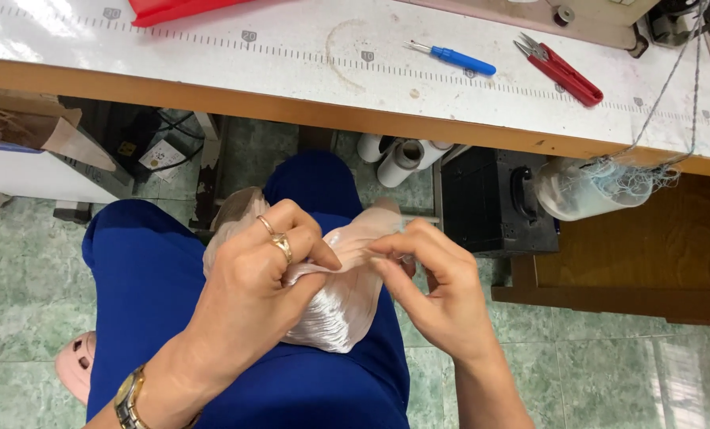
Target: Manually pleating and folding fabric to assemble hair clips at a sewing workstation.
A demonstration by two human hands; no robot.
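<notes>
Table (212, 56), white top w/ a printed ruler strip along it and a wood front edge, runs across the top of view, well above and away from both hands. Below it: green tiled floor (21, 270), a black box-like unit (490, 202) under the table at right, white thread cones (399, 159) beside it, and a clear bag of thread scraps (589, 187) hanging off the edge.

Person sits w/ blue trousers (156, 278) filling the lower middle; a pink slipper (75, 364) shows low left.

Pale pink satin fabric (343, 306) is bunched on the lap, between the two hands and partly under them. Its long axis runs roughly lower centre to upper right, w/ a glossy gathered bulge at the bottom and a thinner stretch going up past the right fingertips. A bit more pokes out behind the left hand at upper left.

Left hand (264, 278): fingers curled, thumb and forefinger pressed together on a fold of the fabric, rings on one finger, a gold watch (129, 397) at the wrist. Right hand (442, 290): thumb and forefinger pinching the fabric edge, tips pointing left toward the left thumb. The two pinches are near each other, just apart; both hands abt equally close to the cloth, one each side.

On the table, untouched: red thread snips (561, 70), blue seam ripper (454, 57), a red item (172, 9) at the top edge.
</notes>
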